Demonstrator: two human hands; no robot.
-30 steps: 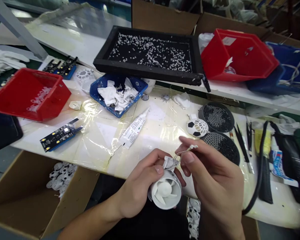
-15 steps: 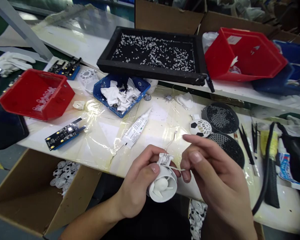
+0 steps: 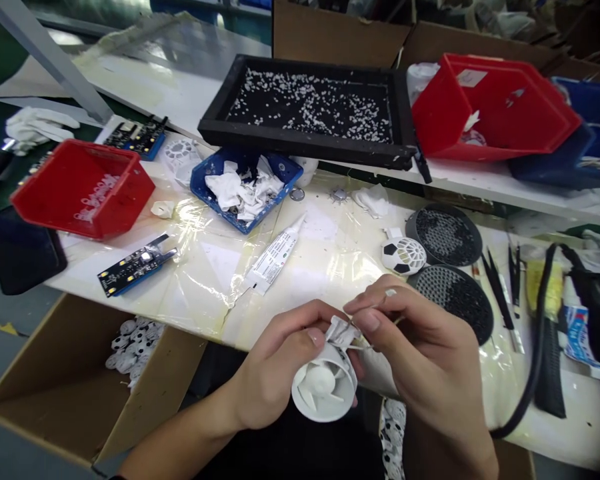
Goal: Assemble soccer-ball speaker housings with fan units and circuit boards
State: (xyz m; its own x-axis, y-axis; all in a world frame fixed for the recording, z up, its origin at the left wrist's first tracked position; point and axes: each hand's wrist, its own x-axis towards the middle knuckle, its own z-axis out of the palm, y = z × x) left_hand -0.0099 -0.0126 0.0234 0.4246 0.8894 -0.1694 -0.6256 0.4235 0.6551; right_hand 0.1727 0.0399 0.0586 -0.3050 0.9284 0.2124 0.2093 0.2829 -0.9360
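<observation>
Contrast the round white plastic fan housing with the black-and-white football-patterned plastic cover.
The fan housing is in the left hand; the cover lies on the table. The housing's open front shows blades; the cover has a lattice. The housing is plain white, the cover black-patched. Both are rounded.

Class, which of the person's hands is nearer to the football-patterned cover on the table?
Right: the right hand is just below the cover in the view. The left hand is farther off, down to its left, holding the small white fan.
</observation>
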